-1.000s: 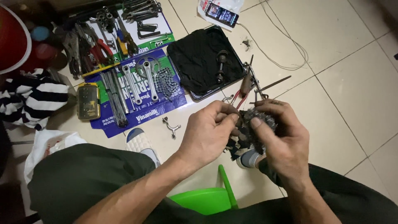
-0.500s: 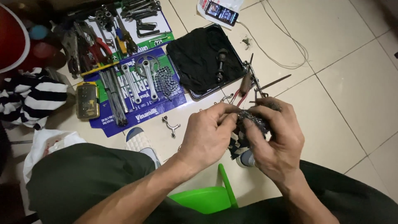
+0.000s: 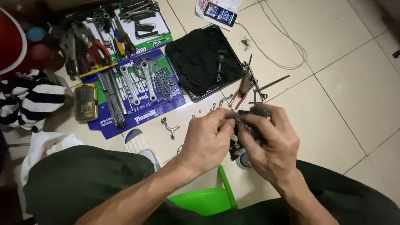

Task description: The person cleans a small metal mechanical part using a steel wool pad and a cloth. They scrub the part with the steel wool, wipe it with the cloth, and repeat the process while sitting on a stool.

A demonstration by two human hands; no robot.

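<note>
Dark greasy metal part (image 3: 250, 125) gripped by both hands, left hand (image 3: 207, 143) pinching its edge, right hand (image 3: 271, 148) wrapped around it, blue printed sheet (image 3: 137, 104) well beyond left hand, black tray (image 3: 196, 62) ahead.

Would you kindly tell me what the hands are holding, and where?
Both hands, left and right, grip a dark greasy metal part between them; its exact kind and grip point cannot be told.

On the pale tiled floor (image 3: 354, 83) we see a black square tray (image 3: 196, 62) holding a dark axle (image 3: 219, 66). Left of it, a blue printed sheet (image 3: 137, 112) carries two silver crank arms (image 3: 137, 85) and a coiled chain (image 3: 164, 83). Red-handled pliers (image 3: 96, 49) lie toward the far left corner.
</note>
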